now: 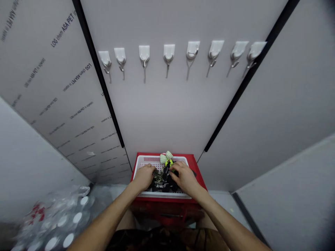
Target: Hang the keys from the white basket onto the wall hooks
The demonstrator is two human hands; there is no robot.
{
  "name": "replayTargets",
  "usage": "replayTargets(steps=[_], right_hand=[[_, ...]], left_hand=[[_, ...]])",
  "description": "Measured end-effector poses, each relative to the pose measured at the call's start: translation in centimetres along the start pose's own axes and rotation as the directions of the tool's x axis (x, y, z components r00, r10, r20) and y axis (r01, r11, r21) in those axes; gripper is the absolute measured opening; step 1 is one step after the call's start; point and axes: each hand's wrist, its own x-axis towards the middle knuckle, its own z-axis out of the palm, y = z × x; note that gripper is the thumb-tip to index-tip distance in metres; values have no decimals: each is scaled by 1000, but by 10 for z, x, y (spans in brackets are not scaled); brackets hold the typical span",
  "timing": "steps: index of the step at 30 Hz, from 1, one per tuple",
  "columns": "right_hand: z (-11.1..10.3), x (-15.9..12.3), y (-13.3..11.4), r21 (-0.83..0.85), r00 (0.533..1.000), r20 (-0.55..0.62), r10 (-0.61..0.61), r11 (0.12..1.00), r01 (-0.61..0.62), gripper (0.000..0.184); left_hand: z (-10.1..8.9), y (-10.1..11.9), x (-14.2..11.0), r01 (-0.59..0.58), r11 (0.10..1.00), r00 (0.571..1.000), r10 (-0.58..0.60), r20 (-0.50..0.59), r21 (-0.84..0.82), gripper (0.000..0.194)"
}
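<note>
A white plastic basket (139, 164) holds a pile of small black items (162, 187), metal rings (158, 175) and a black strap (166, 170) with pale lettering. Behind the strap are a yellow-green piece (169, 162) and a pale green bow-like piece (166, 157). My left hand (144, 177) reaches in over the basket's left side, its fingers closed by the metal rings; what they grip is hidden. On the other side, my right hand (184, 177) pinches the black strap between thumb and fingers.
The basket stands on a red stool or box (195, 164) against a pale wall panel (167, 115). Several white adhesive hooks (169, 52) run in a row high on the panel. Plastic-wrapped bottles with white caps (62, 220) stand on the floor at lower left.
</note>
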Motion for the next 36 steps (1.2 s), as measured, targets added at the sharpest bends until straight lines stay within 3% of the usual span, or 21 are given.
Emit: replayTargets(steps=[4,7,12,19,23,27,30,36], right_hand=[[0,-1,3,-18,999,36,16,1000,-15,10],[-4,-2,3,-73,996,85,35,997,-29,12],[-7,-3,3,-227,980,184,71,974,-28,26],[-7,-6,-1,-259,981,180,74,965,-25,15],[-11,-10,-2,-203,983,170,65,979,-29,5],[-18,-8,2,-81,987,156,33,996,-21,5],[-23,-4,4,-26,995,90,50,999,-48,6],[-33,3,2,141,996,-32,80,987,-75,5]], left_hand=[[-10,0,-3,9,996,999,-14,49,91,27],[-15,2,-6,-14,999,1000,14,22,39,24],[-8,14,-7,-98,991,994,102,37,-93,25],[1,31,-1,-82,990,997,83,1,-112,18],[5,31,1,-68,982,998,70,2,-178,16],[4,25,6,-115,935,990,81,-113,-337,16],[-5,22,10,-121,876,981,34,-191,-468,19],[-31,33,10,-99,722,976,-63,-208,-685,22]])
